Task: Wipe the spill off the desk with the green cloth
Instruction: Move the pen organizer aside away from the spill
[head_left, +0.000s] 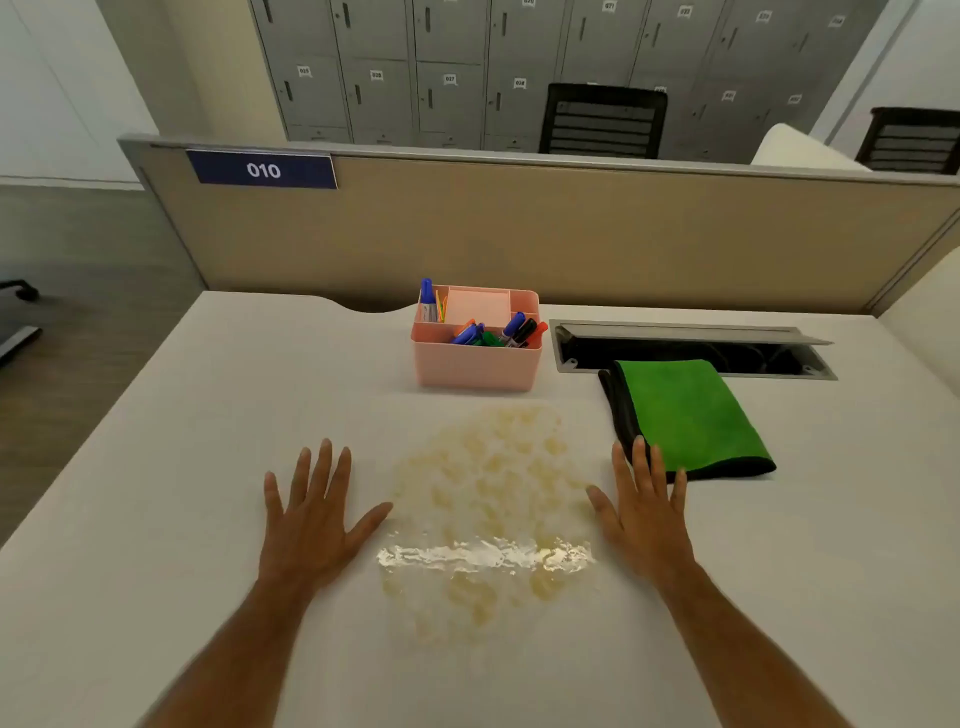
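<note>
A yellowish wet spill (488, 514) spreads over the middle of the white desk (182, 457), with a bright glare band across it. The folded green cloth (685, 415), black-edged, lies to the right of the spill. My left hand (311, 519) lies flat on the desk left of the spill, fingers apart, holding nothing. On the spill's right side my right hand (639, 509) is flat too, and its fingertips overlap the cloth's near left corner.
A pink organiser box (475, 364) with markers and a notepad stands just behind the spill. An open cable tray (691, 353) is set into the desk behind the cloth. A beige partition (519, 234) closes the far edge.
</note>
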